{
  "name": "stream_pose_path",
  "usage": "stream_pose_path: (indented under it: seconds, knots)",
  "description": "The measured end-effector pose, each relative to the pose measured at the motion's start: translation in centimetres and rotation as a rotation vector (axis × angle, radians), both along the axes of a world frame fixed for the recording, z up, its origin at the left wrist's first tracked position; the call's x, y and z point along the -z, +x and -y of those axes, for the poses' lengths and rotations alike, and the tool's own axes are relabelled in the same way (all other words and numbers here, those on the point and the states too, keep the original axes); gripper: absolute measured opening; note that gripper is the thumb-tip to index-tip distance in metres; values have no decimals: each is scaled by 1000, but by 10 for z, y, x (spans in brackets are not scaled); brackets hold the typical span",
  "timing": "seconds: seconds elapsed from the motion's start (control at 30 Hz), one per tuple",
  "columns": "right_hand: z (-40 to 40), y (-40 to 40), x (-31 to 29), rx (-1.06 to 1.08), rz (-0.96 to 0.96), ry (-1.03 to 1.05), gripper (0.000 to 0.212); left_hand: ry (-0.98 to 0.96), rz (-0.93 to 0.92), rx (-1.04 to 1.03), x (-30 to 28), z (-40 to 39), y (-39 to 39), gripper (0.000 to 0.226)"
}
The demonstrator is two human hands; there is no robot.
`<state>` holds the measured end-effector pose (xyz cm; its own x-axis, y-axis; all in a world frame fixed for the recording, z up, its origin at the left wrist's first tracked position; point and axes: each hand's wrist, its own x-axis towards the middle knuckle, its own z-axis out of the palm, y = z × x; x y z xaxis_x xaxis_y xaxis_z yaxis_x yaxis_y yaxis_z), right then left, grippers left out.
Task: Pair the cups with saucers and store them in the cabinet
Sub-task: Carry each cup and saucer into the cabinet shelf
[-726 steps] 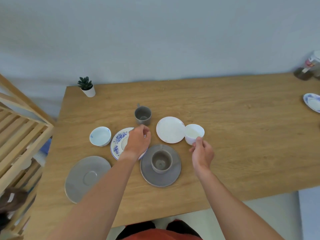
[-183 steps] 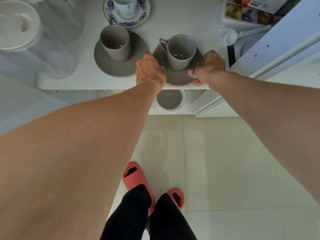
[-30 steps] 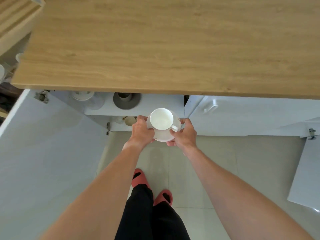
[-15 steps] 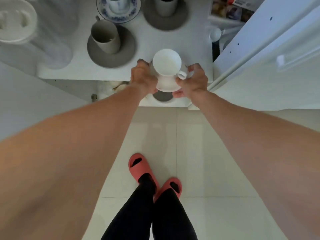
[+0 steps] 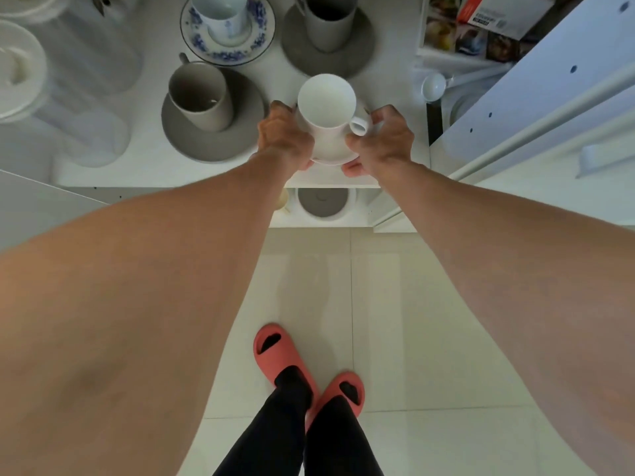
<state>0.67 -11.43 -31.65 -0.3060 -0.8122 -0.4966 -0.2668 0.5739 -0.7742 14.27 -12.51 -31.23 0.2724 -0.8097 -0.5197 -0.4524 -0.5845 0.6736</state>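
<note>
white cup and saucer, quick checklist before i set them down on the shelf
1. Both hands on saucer: left hand and right hand hold the white saucer edges: ok.
2. White cup upright on saucer: ok.
3. Bare shelf under the saucer: ok.
4. Apart from the gray cup on the left: ok.
5. Saucer already resting on shelf: cannot tell.

**Cup and saucer held over the shelf's front edge**

The cup (image 5: 326,104) sits on its saucer (image 5: 331,153), gripped by the left hand (image 5: 285,139) and right hand (image 5: 381,139) on either side. Left of the grip stands a cup-and-saucer pair (image 5: 209,115); behind it, two more pairs (image 5: 228,27) (image 5: 328,32). All rest on the shelf (image 5: 144,166).
</note>
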Motion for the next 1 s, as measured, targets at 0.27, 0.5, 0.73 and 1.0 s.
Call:
stream_pose_path:
  seconds: [0.27, 0.5, 0.73, 1.0]
  knots:
    - [2, -1, -1, -28, -44, 2, 27, -40, 76, 72, -1, -2, 5, 42]
    - [-16, -10, -6, -121, -79, 90, 49, -2, 130, 113, -7, -24, 10, 45]
    - [-15, -8, 1, -60, -43, 60, 47, -41, 164, 115, -5, -36, -8, 40]
    - [-22, -15, -5, -81, -115, 72, 58, -58, 191, 131, -15, -50, -12, 46]
